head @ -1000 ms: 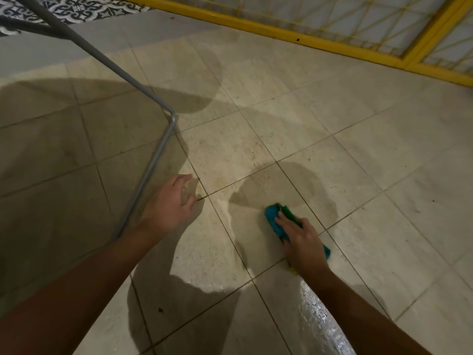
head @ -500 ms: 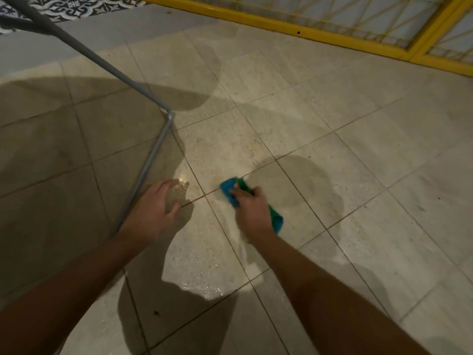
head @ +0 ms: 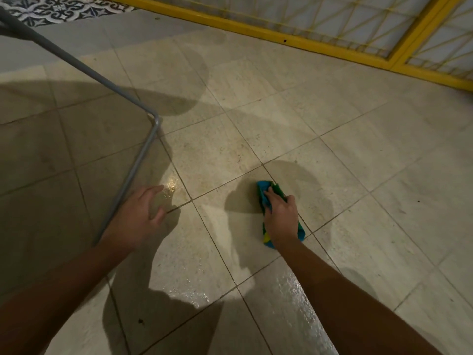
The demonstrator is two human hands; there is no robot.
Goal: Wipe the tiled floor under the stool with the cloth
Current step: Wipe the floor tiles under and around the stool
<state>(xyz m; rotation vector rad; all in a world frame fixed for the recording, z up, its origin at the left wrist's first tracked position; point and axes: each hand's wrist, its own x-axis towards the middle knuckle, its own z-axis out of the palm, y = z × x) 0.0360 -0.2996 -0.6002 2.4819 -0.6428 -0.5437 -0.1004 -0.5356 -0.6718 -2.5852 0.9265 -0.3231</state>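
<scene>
The right hand (head: 280,216) pressed the cloth (head: 263,187) on the floor (head: 358,162) right of the stool (head: 127,180). The left hand (head: 138,219) rested just beside it.

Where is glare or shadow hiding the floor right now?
Head view: wet glare streaks the tiled floor beside the right forearm, with a bright spot by the left hand; broad shadows darken the tiles under the stool frame; the cloth under the right hand shows clearly.
</scene>
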